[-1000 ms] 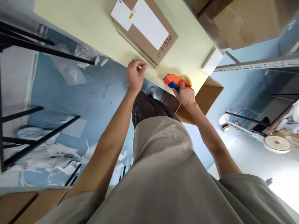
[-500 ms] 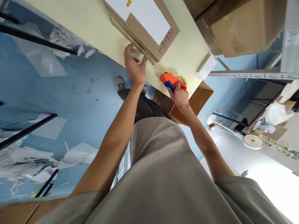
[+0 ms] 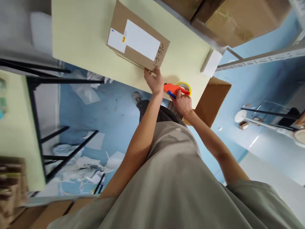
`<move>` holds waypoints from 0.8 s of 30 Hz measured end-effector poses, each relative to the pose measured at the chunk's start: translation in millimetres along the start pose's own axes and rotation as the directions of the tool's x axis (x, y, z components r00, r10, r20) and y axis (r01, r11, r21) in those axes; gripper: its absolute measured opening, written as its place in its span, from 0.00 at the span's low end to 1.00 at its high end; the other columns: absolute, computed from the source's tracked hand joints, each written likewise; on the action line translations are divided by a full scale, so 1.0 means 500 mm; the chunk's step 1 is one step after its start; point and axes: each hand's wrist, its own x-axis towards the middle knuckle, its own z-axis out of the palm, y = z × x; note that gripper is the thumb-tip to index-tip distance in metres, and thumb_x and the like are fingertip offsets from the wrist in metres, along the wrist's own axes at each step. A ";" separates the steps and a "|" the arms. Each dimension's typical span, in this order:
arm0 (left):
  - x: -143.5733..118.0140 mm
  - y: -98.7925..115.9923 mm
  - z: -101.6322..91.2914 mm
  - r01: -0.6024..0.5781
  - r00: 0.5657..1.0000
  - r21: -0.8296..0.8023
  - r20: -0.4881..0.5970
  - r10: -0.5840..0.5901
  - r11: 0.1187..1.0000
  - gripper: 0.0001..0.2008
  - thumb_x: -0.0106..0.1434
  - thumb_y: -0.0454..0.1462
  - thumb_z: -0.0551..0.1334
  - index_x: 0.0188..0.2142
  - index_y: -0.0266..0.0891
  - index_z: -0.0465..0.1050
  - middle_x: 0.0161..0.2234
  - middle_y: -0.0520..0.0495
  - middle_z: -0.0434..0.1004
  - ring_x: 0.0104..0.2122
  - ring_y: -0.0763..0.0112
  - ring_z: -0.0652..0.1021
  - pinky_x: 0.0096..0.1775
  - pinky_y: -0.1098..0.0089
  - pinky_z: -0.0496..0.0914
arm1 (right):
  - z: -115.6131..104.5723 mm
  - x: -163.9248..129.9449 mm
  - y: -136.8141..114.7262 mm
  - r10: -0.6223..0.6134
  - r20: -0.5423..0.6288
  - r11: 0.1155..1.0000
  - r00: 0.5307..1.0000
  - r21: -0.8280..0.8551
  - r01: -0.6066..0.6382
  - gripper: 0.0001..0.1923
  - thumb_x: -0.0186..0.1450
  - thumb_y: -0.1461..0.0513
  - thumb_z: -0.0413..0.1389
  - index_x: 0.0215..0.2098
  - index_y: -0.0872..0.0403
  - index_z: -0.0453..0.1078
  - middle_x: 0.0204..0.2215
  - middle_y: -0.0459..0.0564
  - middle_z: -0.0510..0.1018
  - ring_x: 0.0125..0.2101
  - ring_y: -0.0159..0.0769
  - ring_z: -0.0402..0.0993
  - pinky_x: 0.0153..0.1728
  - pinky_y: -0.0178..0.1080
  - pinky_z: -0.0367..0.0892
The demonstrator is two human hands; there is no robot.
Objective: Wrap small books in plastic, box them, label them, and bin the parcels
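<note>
The left hand point(image 3: 154, 83) has its thumb and forefinger pinching the near right corner of a labelled cardboard box point(image 3: 139, 57); how the other fingers of that hand lie is mostly hidden. The right hand point(image 3: 183, 103), just off that corner of the box on the right and closer to the person, has its fingers wrapped around the handle of an orange-and-blue tape dispenser point(image 3: 172, 88). A tape roll with a yellow rim point(image 3: 188, 86) sits at the dispenser's far side, facing away from the person.

The cardboard box lies on a pale yellow table point(image 3: 81, 41), its long side slanting slightly against the table's near edge. Its upper face bears a large white label point(image 3: 142, 39), a small yellow sticker point(image 3: 124, 39) toward the left end and a handwritten black number point(image 3: 158, 54) by the right end.

Well to the right of the box, at the table's end, is a small white carton point(image 3: 213, 63). Beyond the box to the upper right stands a large brown carton point(image 3: 235, 22), near a perforated metal rail point(image 3: 262, 57). Lower than the box and to its right is an open brown carton point(image 3: 211, 101). Left of the box and nearer the person, white paper scraps point(image 3: 83, 165) litter the blue floor point(image 3: 119, 133) beside a black metal frame point(image 3: 35, 127).
</note>
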 end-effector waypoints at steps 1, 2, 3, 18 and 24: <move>0.002 0.004 -0.035 0.067 0.997 -0.011 -0.043 -0.067 0.998 0.25 0.85 0.48 0.61 0.75 0.46 0.64 0.75 0.35 0.72 0.78 0.48 0.71 0.77 0.44 0.69 | -0.002 0.000 -0.010 -0.035 0.016 0.999 0.999 0.017 0.034 0.34 0.87 0.52 0.35 0.73 0.72 0.61 0.51 0.77 0.87 0.52 0.59 0.86 0.54 0.50 0.75; 0.003 0.008 -0.074 0.132 0.987 -0.015 -0.085 -0.133 0.991 0.26 0.83 0.49 0.63 0.75 0.48 0.65 0.75 0.37 0.73 0.79 0.50 0.71 0.77 0.47 0.70 | -0.003 0.001 -0.022 -0.073 0.030 0.997 0.997 0.038 0.072 0.33 0.87 0.53 0.35 0.73 0.72 0.61 0.53 0.78 0.86 0.53 0.58 0.86 0.56 0.50 0.74; 0.005 0.014 -0.113 0.181 0.977 -0.001 -0.116 -0.180 0.983 0.27 0.83 0.50 0.64 0.75 0.49 0.66 0.75 0.39 0.73 0.80 0.50 0.69 0.77 0.49 0.70 | -0.004 0.001 -0.037 -0.116 0.040 0.991 0.992 0.064 0.114 0.32 0.87 0.53 0.36 0.73 0.73 0.61 0.54 0.79 0.86 0.54 0.59 0.85 0.58 0.50 0.72; 0.009 0.109 -0.184 0.213 0.971 0.165 0.073 -0.227 0.963 0.36 0.74 0.53 0.73 0.75 0.49 0.67 0.72 0.34 0.77 0.75 0.49 0.76 0.76 0.45 0.72 | 0.024 -0.017 -0.034 -0.182 0.116 0.940 0.976 0.312 0.139 0.31 0.87 0.53 0.42 0.71 0.73 0.62 0.55 0.81 0.85 0.57 0.62 0.86 0.58 0.51 0.70; 0.003 0.101 -0.192 0.087 0.994 0.368 0.028 -0.105 0.926 0.38 0.80 0.63 0.60 0.76 0.43 0.64 0.72 0.30 0.77 0.71 0.54 0.81 0.71 0.52 0.78 | 0.047 0.015 0.127 0.050 0.097 0.942 0.994 0.325 -0.079 0.36 0.87 0.51 0.41 0.77 0.76 0.54 0.54 0.80 0.86 0.54 0.64 0.86 0.57 0.54 0.69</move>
